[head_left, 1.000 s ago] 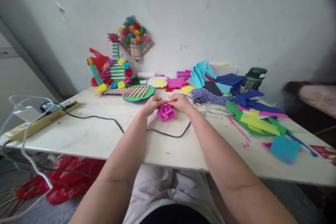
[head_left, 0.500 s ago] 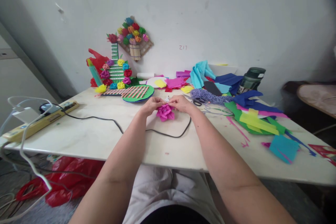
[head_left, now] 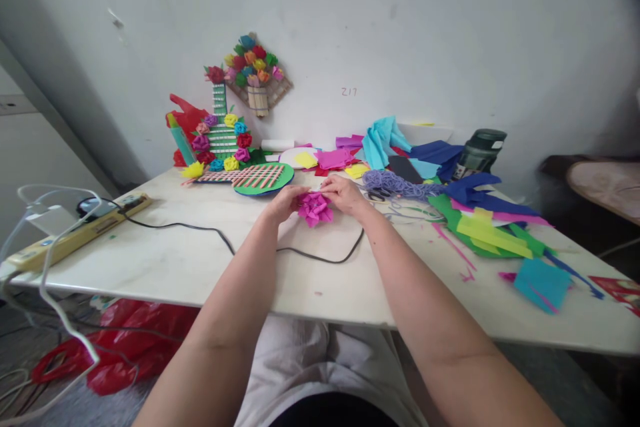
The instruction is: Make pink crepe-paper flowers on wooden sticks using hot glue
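Note:
Both my hands meet over the middle of the white table (head_left: 165,260), pinching a crumpled magenta paper flower (head_left: 315,208). My left hand (head_left: 285,201) grips its left side with fingers curled. My right hand (head_left: 344,195) grips its upper right side, fingers closed on the paper. The flower hangs just above the tabletop, over a black cable (head_left: 320,257). Scissors (head_left: 376,195) lie just right of my right hand.
Finished paper-flower crafts (head_left: 227,140) stand at the back left, another (head_left: 255,73) hangs on the wall. Coloured paper scraps (head_left: 480,220), purple yarn (head_left: 395,181) and a dark green jar (head_left: 480,150) crowd the right. A yellow power strip (head_left: 75,230) lies left. A red bag (head_left: 130,340) sits underneath.
The flower and both hands have shifted slightly up and away from me; my fingers have closed tighter around the flower's top.

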Tool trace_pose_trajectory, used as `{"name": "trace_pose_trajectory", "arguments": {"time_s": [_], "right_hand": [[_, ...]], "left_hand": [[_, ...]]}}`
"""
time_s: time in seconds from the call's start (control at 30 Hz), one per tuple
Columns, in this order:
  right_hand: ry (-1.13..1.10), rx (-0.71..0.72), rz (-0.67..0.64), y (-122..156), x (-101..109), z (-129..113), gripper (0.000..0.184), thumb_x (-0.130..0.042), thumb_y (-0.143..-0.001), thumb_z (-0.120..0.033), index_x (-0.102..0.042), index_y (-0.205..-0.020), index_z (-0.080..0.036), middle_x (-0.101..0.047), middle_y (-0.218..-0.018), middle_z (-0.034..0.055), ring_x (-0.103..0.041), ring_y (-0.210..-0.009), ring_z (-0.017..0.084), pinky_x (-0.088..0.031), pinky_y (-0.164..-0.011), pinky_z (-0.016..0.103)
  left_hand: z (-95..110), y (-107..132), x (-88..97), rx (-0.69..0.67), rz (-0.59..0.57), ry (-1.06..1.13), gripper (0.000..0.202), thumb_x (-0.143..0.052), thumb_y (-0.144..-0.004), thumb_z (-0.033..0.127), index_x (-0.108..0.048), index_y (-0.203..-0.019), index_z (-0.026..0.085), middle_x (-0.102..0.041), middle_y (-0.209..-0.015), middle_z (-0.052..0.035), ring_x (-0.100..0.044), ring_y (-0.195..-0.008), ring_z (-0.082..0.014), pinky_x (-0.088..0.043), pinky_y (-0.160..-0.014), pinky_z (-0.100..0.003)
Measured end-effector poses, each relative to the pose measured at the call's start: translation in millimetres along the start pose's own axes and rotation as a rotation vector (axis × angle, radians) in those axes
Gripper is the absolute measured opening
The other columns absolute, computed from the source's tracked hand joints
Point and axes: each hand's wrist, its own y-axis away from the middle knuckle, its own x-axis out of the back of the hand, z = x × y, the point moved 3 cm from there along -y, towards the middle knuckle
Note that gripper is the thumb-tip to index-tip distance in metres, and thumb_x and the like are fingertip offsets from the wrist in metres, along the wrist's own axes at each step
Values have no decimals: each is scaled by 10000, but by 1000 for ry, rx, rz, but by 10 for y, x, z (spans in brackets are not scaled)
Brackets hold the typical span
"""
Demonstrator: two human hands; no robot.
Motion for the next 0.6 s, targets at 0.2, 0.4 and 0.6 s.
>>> {"name": "trace_pose_trajectory", "arguments": {"time_s": [0.2,0.4,0.6], "right_hand": [[5,-21,30,-6,-4,11,206,-548,-787,-138,-743,-834,-184,-653,-955,65,-597,-882,166,-468,-798,284],[-29,-41,56,5,-20,43,193,-553,-786,-160,-740,-812,-195,-643,-951,52,-589,-883,162,-464,-801,280],[-100,-75,92,-2,-46,71,174,-584,-758,-154,-746,-791,-209,-639,-946,41,-592,-870,156,-470,-804,287]], "left_hand": [[6,-17,27,-60,-13,66,122,-649,-559,208,-556,-592,135,-552,-562,-5,-492,-482,-92,-345,-469,-221],[-12,-24,32,-57,31,38,149,-655,-551,212,-526,-573,140,-512,-516,10,-455,-437,-80,-307,-437,-221],[-14,-18,-2,-35,63,72,107,-608,-554,190,-513,-575,144,-527,-532,-3,-487,-466,-96,-339,-447,-226]]}}
